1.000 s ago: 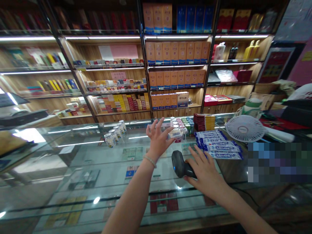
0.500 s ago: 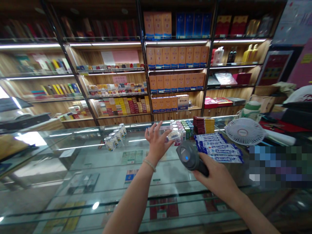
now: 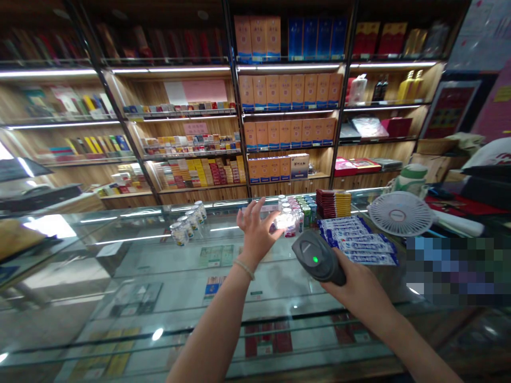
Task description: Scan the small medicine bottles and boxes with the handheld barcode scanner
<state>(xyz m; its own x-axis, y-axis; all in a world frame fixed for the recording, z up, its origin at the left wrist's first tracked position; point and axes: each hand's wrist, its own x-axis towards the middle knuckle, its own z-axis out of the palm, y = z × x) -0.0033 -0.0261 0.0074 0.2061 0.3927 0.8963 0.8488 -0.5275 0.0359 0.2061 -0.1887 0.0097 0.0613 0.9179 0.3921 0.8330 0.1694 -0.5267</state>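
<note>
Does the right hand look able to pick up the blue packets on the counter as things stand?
Probably not to grasp. The blue packets lie just beside the right hand with nothing between, but that hand is closed around a barcode scanner, and the left hand holds a small jar.

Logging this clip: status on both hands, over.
Left hand holds small white bottle up. Right hand grips scanner, green light on. Nothing between them.

Wooden wall shelves are running across the back of the shop, black uprights dividing them into bays. White strip lights are glowing under the boards, and orange cartons are standing in rows. A glass worktop is reflecting the lights in front. A white desk fan is sitting at its right end.
</note>
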